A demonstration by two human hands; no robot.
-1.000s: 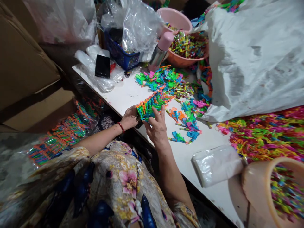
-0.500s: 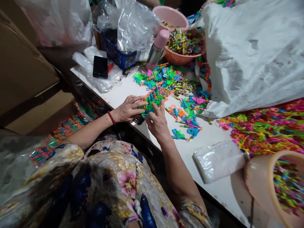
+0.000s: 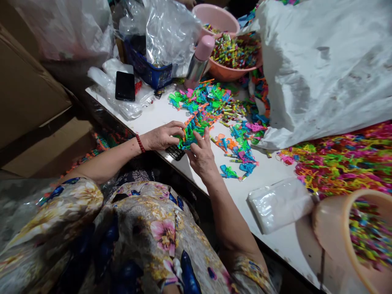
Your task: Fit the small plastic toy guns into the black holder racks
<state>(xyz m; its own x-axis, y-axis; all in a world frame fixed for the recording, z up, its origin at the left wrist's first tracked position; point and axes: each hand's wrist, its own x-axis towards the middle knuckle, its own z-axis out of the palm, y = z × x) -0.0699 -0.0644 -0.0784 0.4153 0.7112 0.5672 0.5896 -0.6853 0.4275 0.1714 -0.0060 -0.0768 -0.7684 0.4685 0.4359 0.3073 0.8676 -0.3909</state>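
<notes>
Both hands: left hand (image 3: 162, 136) and right hand (image 3: 202, 157) flank a row of bright plastic toys (image 3: 197, 124) at the near edge of the table (image 3: 275, 241).
Grip: fingers loosely spread, pressing the row from each side.
Under left hand: dark keypad (image 3: 175, 152), possibly a calculator.
Around: loose toys (image 3: 241, 151), black phone (image 3: 125, 85), pink-capped flask (image 3: 199, 61), white sack (image 3: 321, 65), packet (image 3: 280, 204).

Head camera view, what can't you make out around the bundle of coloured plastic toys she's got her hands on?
- Dark keypad-like object: half covered by the bundle of toys and the left hand.
- Blue basket: contents veiled by the clear plastic bag.
- Beige bucket: cut off by the right and bottom edges.
- Right hand: only its back shows, grip unclear.
- Single toys: too small to identify.
</notes>
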